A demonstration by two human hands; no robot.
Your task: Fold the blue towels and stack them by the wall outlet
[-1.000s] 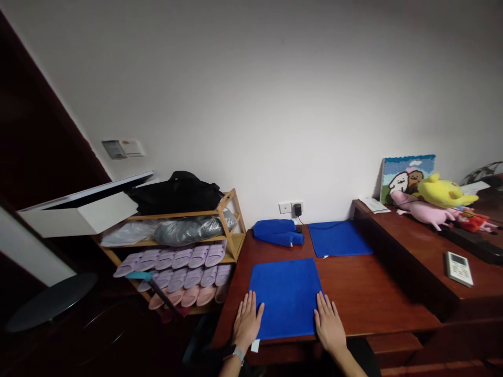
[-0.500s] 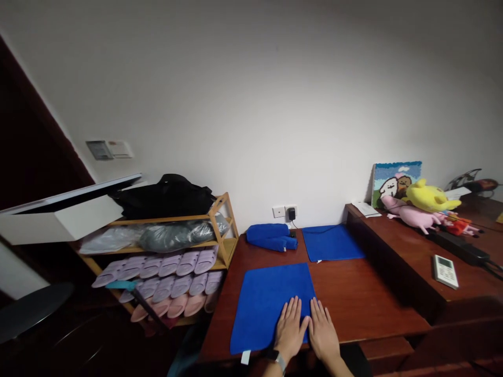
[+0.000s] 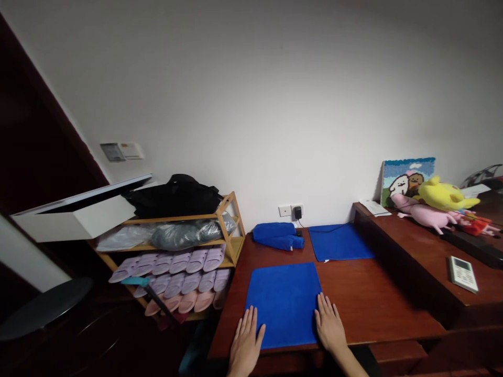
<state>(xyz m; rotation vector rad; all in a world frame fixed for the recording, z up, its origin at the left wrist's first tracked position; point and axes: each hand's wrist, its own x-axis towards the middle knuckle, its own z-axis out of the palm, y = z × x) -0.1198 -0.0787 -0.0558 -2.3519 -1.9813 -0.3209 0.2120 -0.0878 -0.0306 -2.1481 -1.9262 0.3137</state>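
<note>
A square blue towel (image 3: 283, 303) lies flat on the dark wooden table (image 3: 365, 298) near its front edge. My left hand (image 3: 245, 343) rests flat and open at the towel's near left corner, fingers stretched out. At the towel's near right edge my right hand (image 3: 329, 327) lies flat too, fingers spread. Farther back sit a rolled blue towel (image 3: 277, 235) and another flat blue towel (image 3: 340, 241).
A wooden shoe rack (image 3: 220, 246) with several lilac and pink slippers stands left of the table, a black bag (image 3: 176, 195) on top. A raised ledge on the right holds plush toys (image 3: 436, 204), a picture (image 3: 406, 177) and a white remote (image 3: 463, 273). A wall socket (image 3: 291, 210) has a charger plugged in.
Half a second ago both hands lay together at the towel's right part; now they are apart, the left hand slid to the near left corner and the right stayed at the right edge.
</note>
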